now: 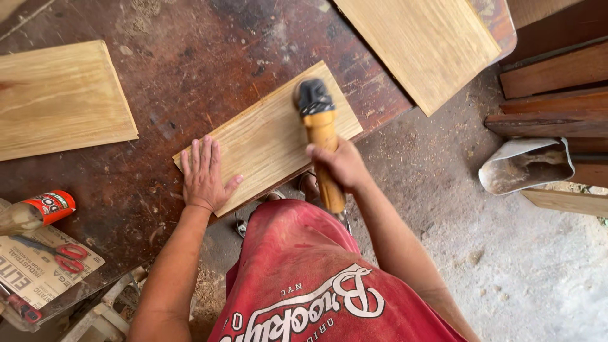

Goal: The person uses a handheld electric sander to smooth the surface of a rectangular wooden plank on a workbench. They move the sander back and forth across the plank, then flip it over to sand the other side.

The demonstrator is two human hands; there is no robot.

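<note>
Board (pixel 266 136), light oak colour, lies flat on the dark worn bench (pixel 190 69), angled, its near edge close to the bench's front edge. Sander (pixel 318 136), yellow body with a black head, sits head-down on the board's right half, tilted toward the person. Right hand (pixel 341 166) wraps the yellow handle mid-length, fingers curled closed around it. Left hand (pixel 204 174) lies flat on the board's left end, palm down, fingers together and straight, thumb spread out to the side.

Around it: second board (pixel 60 98) on the bench far left, well apart. Third board (pixel 421 44) overhangs the bench's top right corner. Bottom left: glue bottle (pixel 38 212) with a red label lying on its side, red scissors (pixel 66 256) on a printed sheet (pixel 28 272). Right, off the bench: dark planks (pixel 554 95) stacked, a metal scoop (pixel 525 164) beside them on the dusty floor (pixel 506 253). The person's red shirt (pixel 304 278) fills the bottom centre.
</note>
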